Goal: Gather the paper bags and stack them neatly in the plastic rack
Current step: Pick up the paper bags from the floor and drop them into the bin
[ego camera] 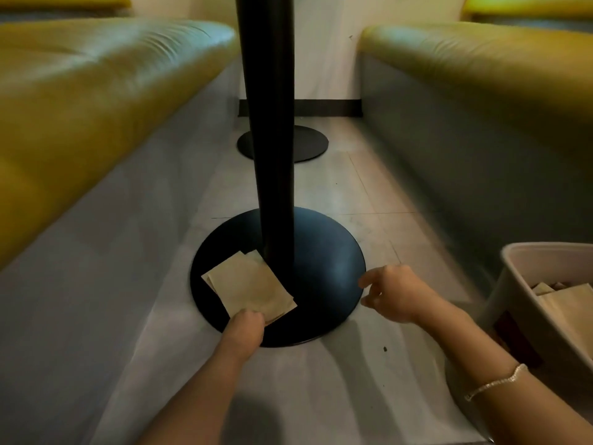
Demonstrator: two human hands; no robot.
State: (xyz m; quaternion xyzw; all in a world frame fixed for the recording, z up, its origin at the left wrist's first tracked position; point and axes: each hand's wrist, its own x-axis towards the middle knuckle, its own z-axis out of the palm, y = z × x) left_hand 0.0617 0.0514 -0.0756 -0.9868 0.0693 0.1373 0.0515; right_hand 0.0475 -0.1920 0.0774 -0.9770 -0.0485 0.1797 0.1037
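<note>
Paper bags point(252, 285) lie flat on the black table base point(321, 271), just left of the pole, long axis running diagonally from far-left to near-right. Left hand point(245, 326) pinches their near edge, so it's the nearer one w/ the hold. Right hand point(390, 293) hovers over the base's right rim, fingers loosely spread, holding nothing. Plastic rack point(510, 284) sits far right on the floor, bags already inside, so the carry goes rightward past the right hand

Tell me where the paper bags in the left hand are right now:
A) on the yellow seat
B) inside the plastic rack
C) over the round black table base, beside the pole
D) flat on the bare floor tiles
C: the left hand pinches the paper bags over the round black table base, beside the pole.
</note>
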